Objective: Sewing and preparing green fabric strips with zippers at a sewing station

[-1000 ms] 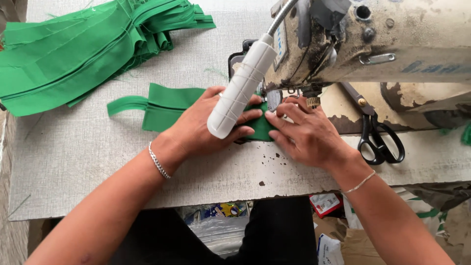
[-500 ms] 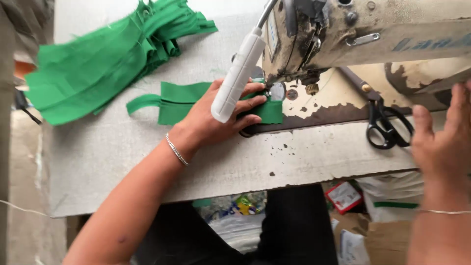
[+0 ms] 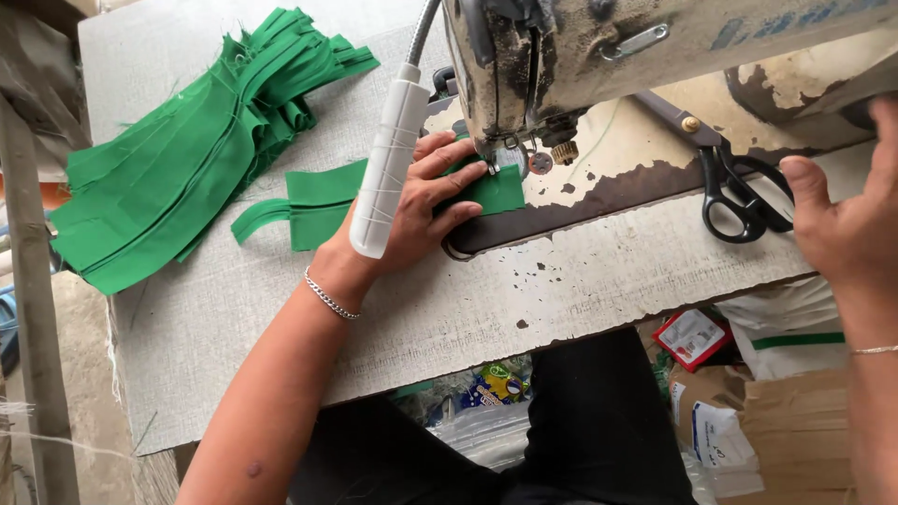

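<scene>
Green strip [image 3: 323, 201] flat on grey table [image 3: 234, 318], right end tucked under sewing machine [image 3: 580, 56] at the needle. Left hand [image 3: 426, 201] spread open, palm down, fingers pressing the cloth flat just left of the presser foot; gripping nothing, white lamp [image 3: 385, 159] crossing above it. Right hand [image 3: 847, 220] well off to the right, raised beside the machine's end, fingers partly open, thumb out, holding nothing visible. Black scissors [image 3: 739, 192] between machine and right hand. Pile of green strips [image 3: 187, 159] at far left.
</scene>
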